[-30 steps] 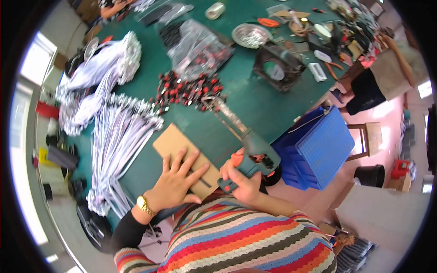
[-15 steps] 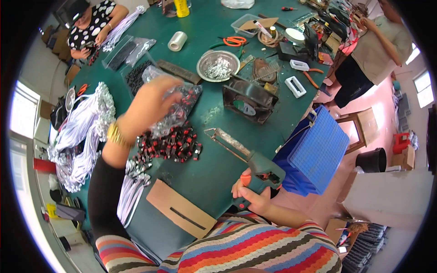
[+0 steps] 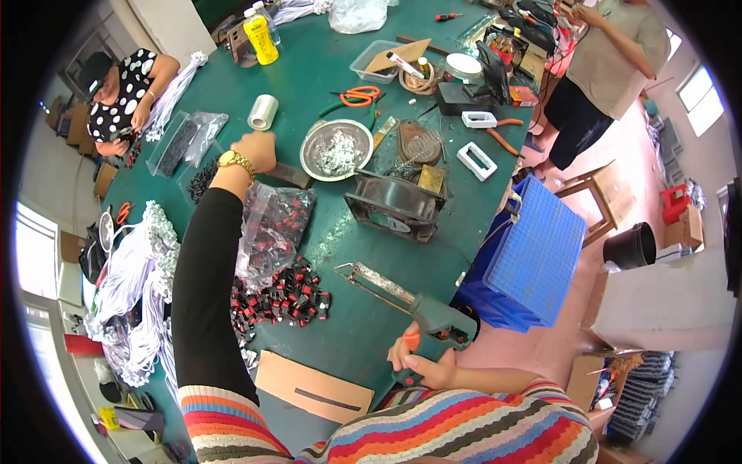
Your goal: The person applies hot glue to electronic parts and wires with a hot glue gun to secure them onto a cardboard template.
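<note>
My right hand (image 3: 421, 362) grips the handle of a grey soldering gun (image 3: 402, 298) with an orange trigger, its long metal tip lying over the green table (image 3: 325, 77). My left hand (image 3: 253, 151), with a gold watch at the wrist, is stretched far across the table with fingers curled; it hovers beside a metal bowl (image 3: 338, 149) of silvery scraps and near a roll of clear tape (image 3: 263, 112). Whether it holds anything cannot be told. A pile of small red and black parts (image 3: 282, 298) and a clear bag (image 3: 274, 228) of them lie under my left arm.
A brown card (image 3: 313, 387) lies at the near edge. A black fan (image 3: 396, 205), orange scissors (image 3: 357, 96), a yellow bottle (image 3: 260, 37) and white cable bundles (image 3: 135, 278) share the table. A blue crate (image 3: 533, 251) stands right. A seated person works far left; another stands far right.
My left hand left the brown card and reached far across the table toward the metal bowl. My view swung up the table. The right hand kept hold of the soldering gun.
</note>
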Available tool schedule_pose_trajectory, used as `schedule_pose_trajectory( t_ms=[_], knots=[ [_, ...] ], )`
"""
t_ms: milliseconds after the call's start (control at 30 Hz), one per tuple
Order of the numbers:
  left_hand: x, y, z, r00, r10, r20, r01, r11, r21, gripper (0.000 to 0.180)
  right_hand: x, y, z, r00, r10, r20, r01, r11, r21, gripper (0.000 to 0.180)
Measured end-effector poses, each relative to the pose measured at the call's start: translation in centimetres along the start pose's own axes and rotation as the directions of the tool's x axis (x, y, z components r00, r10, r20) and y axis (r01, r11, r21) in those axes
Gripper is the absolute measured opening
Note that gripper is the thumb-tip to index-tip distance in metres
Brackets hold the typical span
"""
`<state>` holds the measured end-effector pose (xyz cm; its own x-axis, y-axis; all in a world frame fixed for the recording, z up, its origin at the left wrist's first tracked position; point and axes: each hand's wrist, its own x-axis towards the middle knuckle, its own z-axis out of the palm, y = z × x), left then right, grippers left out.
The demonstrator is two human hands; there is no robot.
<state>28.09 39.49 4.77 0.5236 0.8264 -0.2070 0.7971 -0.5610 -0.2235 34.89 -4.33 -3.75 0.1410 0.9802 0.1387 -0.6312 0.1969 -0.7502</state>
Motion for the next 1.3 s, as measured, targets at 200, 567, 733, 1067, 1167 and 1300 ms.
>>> schedule_pose_trajectory(
  t_ms=[200, 567, 733, 1067, 1167, 1300],
  knots=[
    [-0.3, -3.5, 2.7, 0.963, 0.269, -0.005, -0.269, 0.963, -0.027, 0.040, -0.1, 0.5, 0.3, 0.998, 0.056, -0.027, -0.055, 0.998, 0.039, 0.037],
    [-1.5, -3.6, 4.2, 0.889, 0.431, -0.153, -0.419, 0.902, 0.107, 0.020, -0.2, 0.3, 0.8, 0.987, 0.107, -0.122, -0.103, 0.994, 0.045, 0.042],
    [-1.2, -3.5, 3.6, 0.830, 0.506, -0.236, -0.513, 0.858, 0.038, 0.011, 0.2, 0.4, 0.2, 0.993, 0.084, -0.077, -0.083, 0.996, 0.020, 0.037],
    [-2.4, -4.7, -0.1, 0.708, 0.660, -0.253, -0.634, 0.751, 0.184, 0.014, -0.1, 0.4, 0.5, 0.997, 0.018, -0.078, -0.016, 1.000, 0.027, 0.037],
    [-4.6, -5.5, -1.7, 0.672, 0.662, -0.332, -0.629, 0.747, 0.215, 0.021, -0.4, 0.2, 0.7, 0.997, 0.021, -0.076, -0.020, 1.000, 0.011, 0.037],
    [-9.5, -6.8, -4.5, 0.596, 0.592, -0.543, -0.488, 0.804, 0.340, 0.036, -1.0, 0.6, 0.8, 0.997, 0.015, -0.081, -0.015, 1.000, 0.010, 0.037]
  ],
)
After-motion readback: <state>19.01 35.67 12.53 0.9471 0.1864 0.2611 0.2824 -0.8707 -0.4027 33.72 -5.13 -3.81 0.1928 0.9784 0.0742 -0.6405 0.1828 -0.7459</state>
